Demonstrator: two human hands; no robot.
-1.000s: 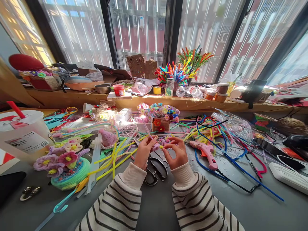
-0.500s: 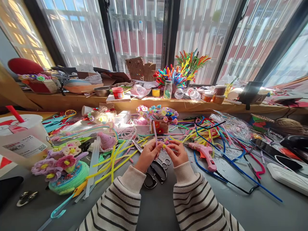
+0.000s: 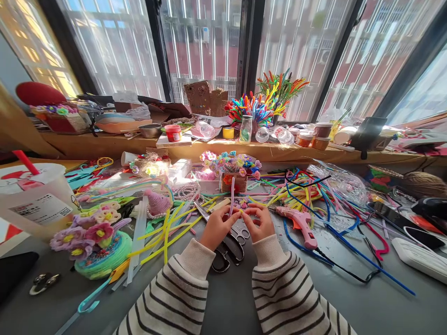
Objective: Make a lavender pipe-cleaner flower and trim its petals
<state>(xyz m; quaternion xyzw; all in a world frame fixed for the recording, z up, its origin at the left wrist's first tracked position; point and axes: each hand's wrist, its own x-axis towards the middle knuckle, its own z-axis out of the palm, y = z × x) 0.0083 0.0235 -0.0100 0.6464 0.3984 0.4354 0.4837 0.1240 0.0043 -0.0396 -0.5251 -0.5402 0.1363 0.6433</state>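
Note:
My left hand (image 3: 217,229) is closed in a pinch, with a lilac pipe cleaner (image 3: 232,191) standing up from its fingers. Touching it at the fingertips, my right hand (image 3: 259,223) pinches a tiny yellow piece (image 3: 241,211), mostly covered by the fingers. Whether the yellow piece is joined to the lilac stem is hidden. Below and between the hands lie large black-handled scissors (image 3: 236,251) and a small pair of scissors (image 3: 242,234). Small pink and purple flowers (image 3: 240,202) lie just beyond the fingertips.
Right of my hands lies a pink glue gun (image 3: 302,224) with its black cord. Yellow pipe cleaners (image 3: 166,232) and a flower-topped green cushion (image 3: 104,258) are on the left, beside a drink cup (image 3: 38,200). A flower-filled box (image 3: 239,181) stands behind.
My hands have come together until their fingertips meet around the yellow piece. The lilac pipe cleaner has swung from leaning left to nearly upright.

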